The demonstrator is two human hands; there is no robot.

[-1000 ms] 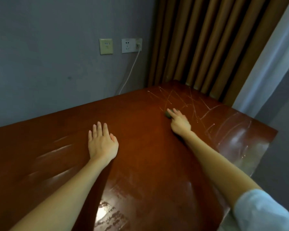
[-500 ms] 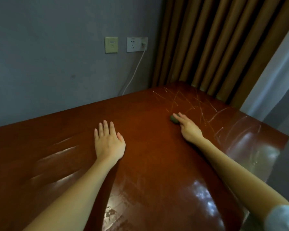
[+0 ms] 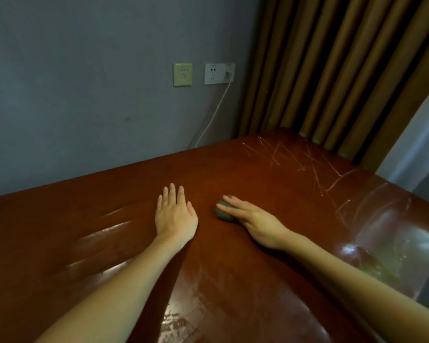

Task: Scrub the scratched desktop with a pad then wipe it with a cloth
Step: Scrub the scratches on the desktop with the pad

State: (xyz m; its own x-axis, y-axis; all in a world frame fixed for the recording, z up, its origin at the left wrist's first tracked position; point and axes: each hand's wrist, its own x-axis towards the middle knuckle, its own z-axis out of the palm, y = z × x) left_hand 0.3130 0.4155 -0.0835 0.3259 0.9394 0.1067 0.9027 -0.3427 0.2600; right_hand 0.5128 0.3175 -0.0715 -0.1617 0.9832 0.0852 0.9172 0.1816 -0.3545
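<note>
Right hand point(image 3: 256, 220) flat, pressing pad point(image 3: 223, 215) on desktop point(image 3: 233, 169); left hand point(image 3: 175, 215) flat just beside; scratches point(image 3: 310, 164) by far corner

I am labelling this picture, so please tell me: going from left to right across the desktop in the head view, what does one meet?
On the desktop: left hand lying flat → green pad, pressed by the right hand → pale scratches → bright glare near the right edge.

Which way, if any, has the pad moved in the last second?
Yes. Under the right hand, the pad has slid back and leftward, away from the scratches, ending near the left hand.
</note>
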